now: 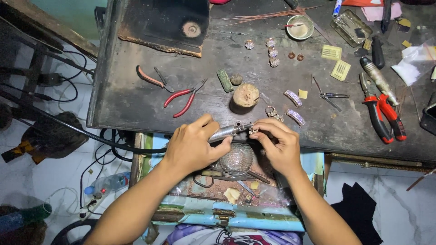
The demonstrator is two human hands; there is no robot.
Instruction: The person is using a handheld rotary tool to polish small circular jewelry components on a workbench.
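While hands work, bowl (pixel 300 27) holds a stick.

Dark, worn workbench (pixel 136 102). Landmark: round wooden block (pixel 245 95), near the front edge. Left of it, red-handled pliers (pixel 184 98); farther left, brown-handled cutters (pixel 153 79). Just beyond it, small green block (pixel 224 80). Right of it, two beaded bands (pixel 294 107), tweezers (pixel 333 95), then red-and-black pliers (pixel 383 115). Far behind, small bowl (pixel 300 27).

Pliers (pixel 185 100) left of wooden stump (pixel 245 95)
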